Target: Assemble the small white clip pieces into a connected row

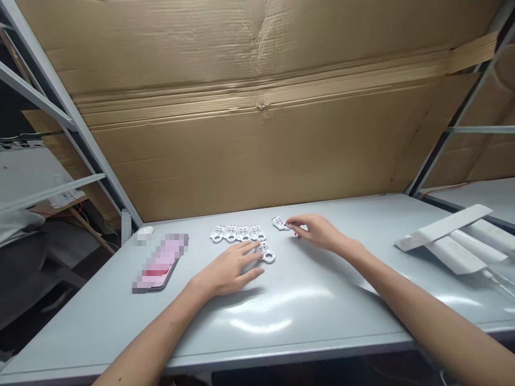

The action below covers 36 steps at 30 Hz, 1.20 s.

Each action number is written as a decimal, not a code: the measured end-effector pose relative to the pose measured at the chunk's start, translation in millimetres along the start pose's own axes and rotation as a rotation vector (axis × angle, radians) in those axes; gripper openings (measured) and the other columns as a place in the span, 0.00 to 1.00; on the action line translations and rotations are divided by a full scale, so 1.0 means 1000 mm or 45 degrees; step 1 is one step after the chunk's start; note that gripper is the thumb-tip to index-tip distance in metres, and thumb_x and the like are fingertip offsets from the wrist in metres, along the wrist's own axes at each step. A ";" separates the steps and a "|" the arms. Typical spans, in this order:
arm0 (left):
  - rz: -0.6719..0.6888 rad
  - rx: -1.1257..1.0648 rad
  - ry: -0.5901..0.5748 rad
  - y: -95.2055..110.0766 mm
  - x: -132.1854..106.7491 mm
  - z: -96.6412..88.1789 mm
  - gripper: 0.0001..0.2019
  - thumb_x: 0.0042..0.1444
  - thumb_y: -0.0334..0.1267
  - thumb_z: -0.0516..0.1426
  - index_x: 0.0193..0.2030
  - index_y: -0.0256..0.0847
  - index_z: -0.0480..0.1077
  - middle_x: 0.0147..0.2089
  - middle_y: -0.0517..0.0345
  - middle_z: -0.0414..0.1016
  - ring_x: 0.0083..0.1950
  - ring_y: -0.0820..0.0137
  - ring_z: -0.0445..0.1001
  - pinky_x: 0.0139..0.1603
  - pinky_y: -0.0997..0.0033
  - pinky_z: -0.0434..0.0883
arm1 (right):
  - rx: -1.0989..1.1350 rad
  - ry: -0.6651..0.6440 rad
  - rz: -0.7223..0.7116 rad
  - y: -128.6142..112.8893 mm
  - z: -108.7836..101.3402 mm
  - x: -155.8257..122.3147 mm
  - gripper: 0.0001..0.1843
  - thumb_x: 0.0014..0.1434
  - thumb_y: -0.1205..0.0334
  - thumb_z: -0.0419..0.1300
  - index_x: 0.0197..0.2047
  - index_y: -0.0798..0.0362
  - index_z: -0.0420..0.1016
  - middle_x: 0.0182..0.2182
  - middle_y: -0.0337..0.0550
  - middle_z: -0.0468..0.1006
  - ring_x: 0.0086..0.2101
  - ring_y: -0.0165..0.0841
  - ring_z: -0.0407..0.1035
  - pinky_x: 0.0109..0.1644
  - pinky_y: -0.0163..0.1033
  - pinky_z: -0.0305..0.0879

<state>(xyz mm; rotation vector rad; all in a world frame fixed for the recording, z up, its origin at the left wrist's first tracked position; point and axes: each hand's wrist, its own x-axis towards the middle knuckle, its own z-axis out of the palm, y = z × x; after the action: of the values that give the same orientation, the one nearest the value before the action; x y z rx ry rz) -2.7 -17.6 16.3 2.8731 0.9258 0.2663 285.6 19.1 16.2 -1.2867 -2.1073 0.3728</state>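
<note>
Several small white plastic parts with round holes lie in a row near the back of the grey table. My left hand rests flat on the table, fingers stretched out, its fingertips touching one more white part just right of the row. My right hand reaches further back and pinches another white part at its fingertips.
A pink, blurred flat object lies at the left of the table, with a small white round thing behind it. Long white packages lie at the right. A large cardboard sheet stands behind. Metal shelving frames both sides.
</note>
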 end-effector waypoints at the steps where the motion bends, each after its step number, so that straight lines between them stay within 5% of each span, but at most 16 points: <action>1: 0.001 0.002 0.002 0.000 0.000 0.000 0.23 0.70 0.51 0.45 0.64 0.44 0.65 0.71 0.50 0.56 0.71 0.56 0.56 0.69 0.53 0.56 | -0.039 -0.034 -0.017 0.002 -0.003 0.000 0.13 0.62 0.55 0.54 0.41 0.46 0.80 0.38 0.42 0.83 0.35 0.40 0.74 0.39 0.43 0.66; 5: -0.008 0.020 -0.014 0.001 0.000 -0.001 0.23 0.70 0.51 0.45 0.64 0.44 0.65 0.71 0.50 0.56 0.71 0.56 0.56 0.69 0.53 0.56 | -0.101 -0.122 0.000 0.011 -0.009 0.000 0.12 0.61 0.59 0.53 0.37 0.46 0.80 0.33 0.41 0.82 0.32 0.40 0.74 0.38 0.42 0.66; 16: 0.039 -0.004 0.030 0.000 0.000 0.000 0.23 0.69 0.51 0.47 0.63 0.44 0.67 0.71 0.50 0.57 0.71 0.56 0.55 0.70 0.54 0.55 | -0.226 -0.155 0.005 0.028 -0.004 -0.001 0.10 0.58 0.61 0.57 0.32 0.46 0.81 0.41 0.46 0.81 0.40 0.44 0.74 0.44 0.45 0.68; 22: 0.063 0.017 0.112 0.003 0.001 -0.006 0.20 0.70 0.48 0.44 0.58 0.42 0.70 0.64 0.48 0.67 0.66 0.57 0.64 0.66 0.56 0.61 | -0.245 -0.090 0.007 0.030 -0.003 0.000 0.11 0.60 0.59 0.58 0.43 0.48 0.80 0.45 0.47 0.80 0.43 0.45 0.74 0.47 0.46 0.68; 27: 0.062 0.049 0.058 0.005 0.001 -0.004 0.20 0.71 0.48 0.43 0.57 0.42 0.70 0.63 0.51 0.69 0.65 0.60 0.66 0.66 0.58 0.61 | -0.241 -0.092 -0.166 0.012 0.006 -0.002 0.13 0.65 0.59 0.53 0.45 0.49 0.79 0.44 0.49 0.80 0.42 0.42 0.75 0.47 0.48 0.70; 32: 0.049 0.054 -0.006 0.006 0.002 0.000 0.23 0.72 0.47 0.41 0.64 0.41 0.64 0.68 0.51 0.63 0.69 0.61 0.59 0.70 0.58 0.55 | -0.195 -0.131 -0.441 -0.023 0.025 -0.012 0.20 0.62 0.52 0.58 0.55 0.50 0.75 0.56 0.52 0.73 0.54 0.46 0.69 0.56 0.49 0.67; 36: 0.043 0.062 0.002 0.002 0.003 0.001 0.22 0.72 0.46 0.41 0.64 0.41 0.64 0.67 0.50 0.64 0.68 0.61 0.60 0.69 0.56 0.56 | -0.197 -0.241 -0.469 -0.035 0.038 -0.018 0.26 0.59 0.50 0.62 0.57 0.53 0.73 0.56 0.56 0.73 0.52 0.47 0.70 0.54 0.50 0.68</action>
<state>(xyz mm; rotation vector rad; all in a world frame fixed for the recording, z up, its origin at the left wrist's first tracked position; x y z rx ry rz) 1.3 -17.6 15.9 2.9358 0.8974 0.2529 242.5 -10.0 -0.1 -0.9439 -2.5166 0.1786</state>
